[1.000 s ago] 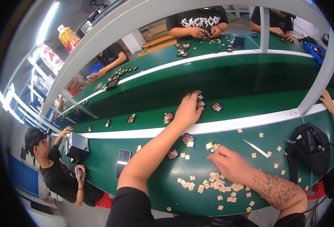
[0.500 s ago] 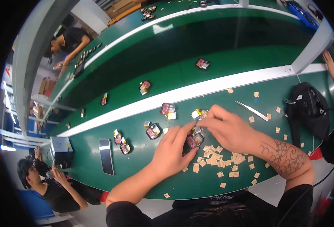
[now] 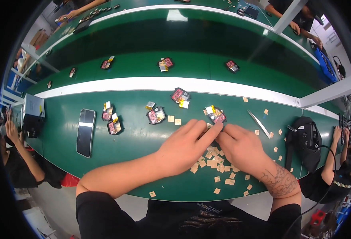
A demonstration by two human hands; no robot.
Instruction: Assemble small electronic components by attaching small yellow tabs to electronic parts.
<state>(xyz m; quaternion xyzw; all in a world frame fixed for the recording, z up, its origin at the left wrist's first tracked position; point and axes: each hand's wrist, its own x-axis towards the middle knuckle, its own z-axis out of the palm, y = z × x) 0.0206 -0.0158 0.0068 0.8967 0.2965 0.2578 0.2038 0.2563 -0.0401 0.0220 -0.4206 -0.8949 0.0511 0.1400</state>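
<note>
Green tabletop (image 3: pixel 133 137); hands (image 3: pixel 185 145) close together

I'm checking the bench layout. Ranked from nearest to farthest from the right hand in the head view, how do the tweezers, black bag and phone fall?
1. Tweezers, just right of the right hand
2. Black bag, farther right
3. Phone, far left, beyond the left hand

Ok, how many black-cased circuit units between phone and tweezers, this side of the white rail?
5 visible: one unit and another right of the phone, a third farther right, a fourth by the white rail, a fifth beyond the left hand, which may hide more.
</note>
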